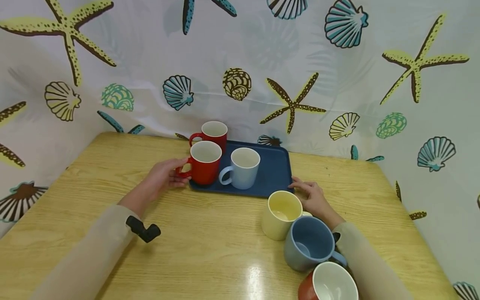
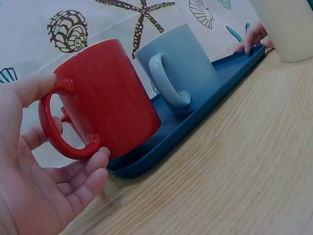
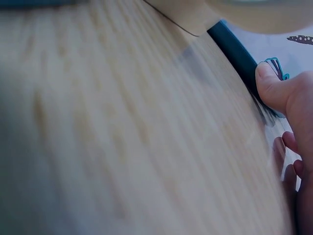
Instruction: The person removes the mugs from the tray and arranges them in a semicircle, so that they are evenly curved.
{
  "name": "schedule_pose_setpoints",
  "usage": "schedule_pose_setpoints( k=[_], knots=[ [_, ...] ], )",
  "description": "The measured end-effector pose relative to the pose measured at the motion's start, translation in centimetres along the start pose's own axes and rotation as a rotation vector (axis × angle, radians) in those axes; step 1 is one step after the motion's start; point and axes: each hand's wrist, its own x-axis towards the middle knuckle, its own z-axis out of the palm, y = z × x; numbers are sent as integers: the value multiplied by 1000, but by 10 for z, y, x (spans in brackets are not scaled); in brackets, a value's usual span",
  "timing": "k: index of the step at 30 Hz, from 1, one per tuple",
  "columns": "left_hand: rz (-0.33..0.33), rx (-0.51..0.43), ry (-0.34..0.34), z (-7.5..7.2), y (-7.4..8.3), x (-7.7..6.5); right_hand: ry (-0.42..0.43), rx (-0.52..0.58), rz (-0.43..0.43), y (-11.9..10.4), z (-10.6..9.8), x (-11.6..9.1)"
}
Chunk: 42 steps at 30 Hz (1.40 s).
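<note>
Nearest, before the blue tray (image 1: 273, 166): wooden table (image 1: 187, 250), with beige left sleeve (image 1: 86, 250) reaching in from front left of the tray, black device (image 1: 144, 230) at its cuff. Before the tray's right end, in a row leading back toward its corner: off-tray red mug (image 1: 333, 283), white inside, cut by the lower edge of the head view; slate-blue mug (image 1: 303, 248), handle to the right; pale yellow mug (image 1: 279, 221), closest of the three to the tray. Contact between neighbours in the row: cannot tell. Right hand (image 1: 313, 198): at the tray's near right corner, thumb against the rim; pinching or merely touching, cannot tell. Left hand (image 1: 165, 175): at the tray's near left corner, pinches the handle of the front red mug (image 1: 204, 171), thumb above, fingertips below. Front red mug: at the tray's near left part, white inside; resting on its floor or slightly lifted, cannot tell. Light-blue mug (image 1: 245, 171): stands on the tray, just right of the front red mug, handle turned left. Rear red mug (image 1: 214, 130): at the tray's far left end, base hidden. Beyond the tray: white cloth (image 1: 225, 41) printed with starfish and shells.
</note>
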Motion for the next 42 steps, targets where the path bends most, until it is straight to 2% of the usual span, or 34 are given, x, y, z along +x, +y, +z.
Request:
schedule_pose_setpoints(
  k=[5, 10, 19, 23, 30, 36, 42],
  knots=[
    [-10, -60, -19, -5, 0, -8, 1, -7, 1, 0, 0, 0],
    [-21, -55, -14, -8, 0, -19, -3, -3, 7, -1, 0, 1],
    [29, -26, -35, -6, -3, -35, 4, 4, -1, 1, 0, 0],
    [33, -35, -54, 0, -6, -43, 10, -3, -1, 2, 1, -1],
    [7, -115, -74, 12, -18, -55, 7, -7, 9, 2, 1, 1],
    [16, -92, -77, 27, -25, -60, 20, -4, -33, 1, 0, 0],
    [7, -69, -83, 43, -30, -61, 18, -9, -23, 2, -1, 1]
  ],
)
